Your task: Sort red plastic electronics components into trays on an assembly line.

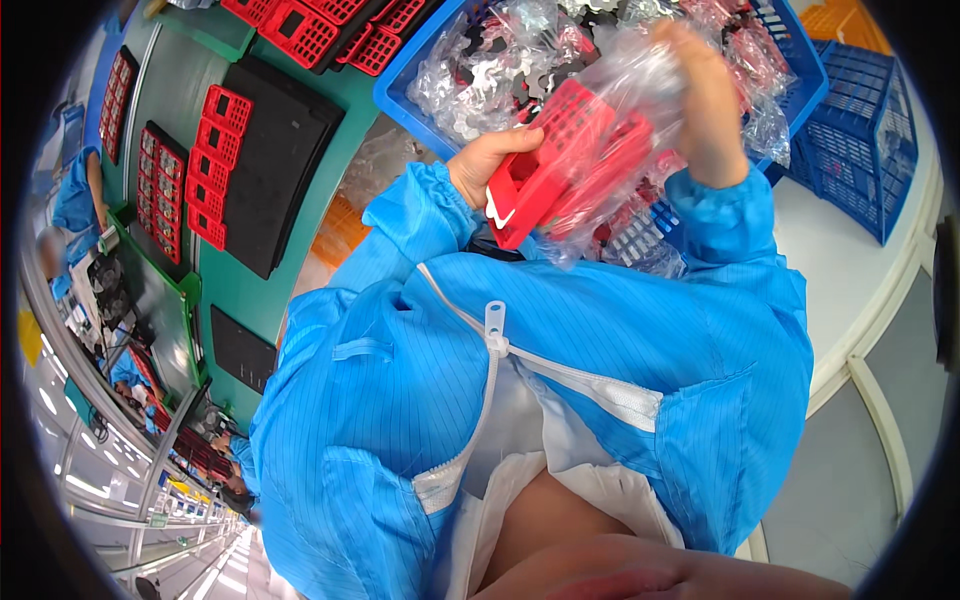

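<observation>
My left hand (485, 165) is closed on the near left edge of several red perforated plastic trays (528, 192), its thumb lying on top. A clear plastic bag (625, 75) partly covers the trays. Above the trays, my right hand (700, 85) grips the bag's upper part, its fingers bent and slightly smeared by motion. Both hands are over a blue plastic crate (405, 88). Inside it lie many crumpled clear bags, with red pieces and silvery and black toothed parts (480, 85) showing among them.
More blue crates (855, 135) stand at the right on a white table (835, 235). Along the left runs a green bench (240, 285) with red trays (215, 165) on a black board (275, 160). Other people in blue (75, 205) are at work farther left.
</observation>
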Demonstrator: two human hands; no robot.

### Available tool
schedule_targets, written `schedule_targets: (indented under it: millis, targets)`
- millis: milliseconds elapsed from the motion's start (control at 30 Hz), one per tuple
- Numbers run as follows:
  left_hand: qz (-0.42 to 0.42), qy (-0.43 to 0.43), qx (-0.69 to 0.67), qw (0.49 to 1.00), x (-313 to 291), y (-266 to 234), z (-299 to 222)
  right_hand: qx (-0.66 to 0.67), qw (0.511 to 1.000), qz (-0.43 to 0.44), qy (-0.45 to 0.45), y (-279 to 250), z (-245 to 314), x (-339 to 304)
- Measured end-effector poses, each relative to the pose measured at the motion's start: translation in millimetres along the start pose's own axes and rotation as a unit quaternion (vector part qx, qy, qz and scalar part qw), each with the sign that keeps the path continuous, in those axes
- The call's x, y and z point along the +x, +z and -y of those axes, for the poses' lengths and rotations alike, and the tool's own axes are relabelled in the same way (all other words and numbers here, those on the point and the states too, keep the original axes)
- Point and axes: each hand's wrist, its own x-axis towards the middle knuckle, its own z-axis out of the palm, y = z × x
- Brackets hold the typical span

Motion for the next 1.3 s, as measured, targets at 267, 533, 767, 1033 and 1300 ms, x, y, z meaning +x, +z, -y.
schedule_targets:
  millis: [267,533,767,1033,1300]
  targets:
    - [0.027,-0.010,-0.005,1.000,-5,4,-9,-0.686,0.709,-0.100,-0.130,-62,-45,63]
    - [-0.105,0.177,-0.011,0.979,-1,35,-15,-0.072,0.993,0.086,0.025,68,-42,-34]
    - [-0.131,0.235,-0.076,0.960,-11,18,-11,-0.098,0.986,-0.032,-0.130,67,-20,-38]
    - [-0.070,0.225,-0.055,0.970,-31,43,-4,-0.561,0.613,0.427,-0.357,109,54,-45]
    - [-0.067,0.132,-0.067,0.987,-45,34,0,-0.453,0.832,0.254,-0.193,95,23,-38]
